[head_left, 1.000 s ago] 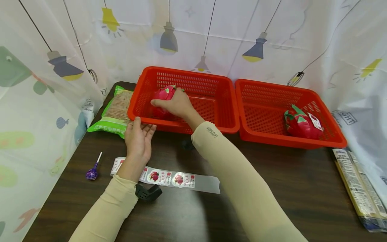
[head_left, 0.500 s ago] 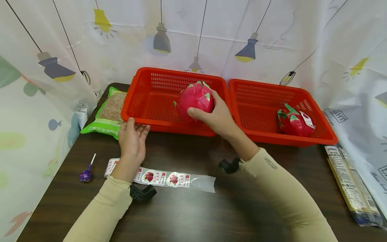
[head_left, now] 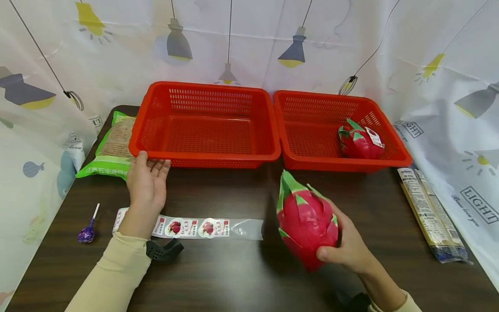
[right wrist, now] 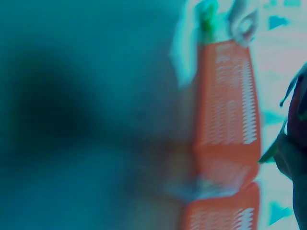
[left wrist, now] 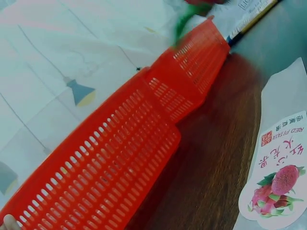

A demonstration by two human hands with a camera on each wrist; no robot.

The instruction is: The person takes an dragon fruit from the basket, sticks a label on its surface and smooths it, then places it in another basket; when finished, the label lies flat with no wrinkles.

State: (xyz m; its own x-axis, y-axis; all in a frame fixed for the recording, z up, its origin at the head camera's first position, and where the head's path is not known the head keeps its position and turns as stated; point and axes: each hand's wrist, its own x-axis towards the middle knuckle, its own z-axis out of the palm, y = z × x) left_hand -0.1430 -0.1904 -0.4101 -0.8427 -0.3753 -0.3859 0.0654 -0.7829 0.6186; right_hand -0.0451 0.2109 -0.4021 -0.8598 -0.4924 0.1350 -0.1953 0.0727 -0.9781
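My right hand (head_left: 348,247) holds a large pink dragon fruit (head_left: 306,223) with green-tipped scales above the table, right of centre. Its thumb lies on the near side of the fruit and the other fingers are mostly hidden behind it. In the right wrist view the fruit (right wrist: 298,112) is dark at the right edge. My left hand (head_left: 147,184) is at the front left corner of the left red plastic basket (head_left: 204,156), thumb at the rim and fingers below it. The left wrist view shows this basket's slotted wall (left wrist: 103,163) and a fingertip on it.
A second red basket (head_left: 343,163) on the right contains another dragon fruit (head_left: 360,143) with a white label. A strip of dragon-fruit stickers (head_left: 191,227), a purple lollipop (head_left: 86,233), a green-edged food bag (head_left: 113,145) and a yellow-and-white packet (head_left: 432,214) lie around the table.
My right hand has lifted the dragon fruit out of the left basket and brought it right and toward me over the table. The left hand stays at the basket's corner.
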